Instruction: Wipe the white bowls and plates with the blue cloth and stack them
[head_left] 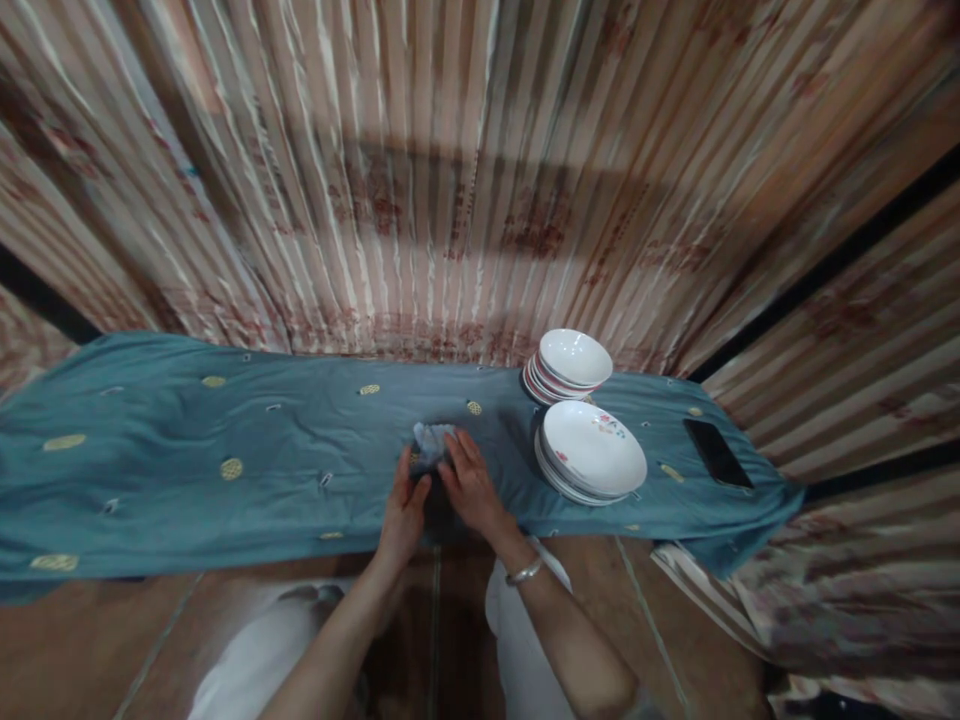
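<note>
My left hand [403, 510] and my right hand [471, 482] meet at the middle of a teal embroidered table runner [315, 440]. Both hold a small crumpled grey-blue cloth [432, 443], which bunches up between their fingers. Right of my right hand stands a stack of white plates with floral decoration [591, 450]. Behind it sits a smaller stack of white bowls or plates [575, 362]. Neither stack touches my hands. A silver bangle [523, 572] circles my right wrist.
A black smartphone [718, 453] lies face down or dark on the runner's right end. Striped, patterned curtain fabric [450, 170] hangs behind and beside the table. A brown floor [75, 640] shows below the runner, and my white clothing shows beneath my arms.
</note>
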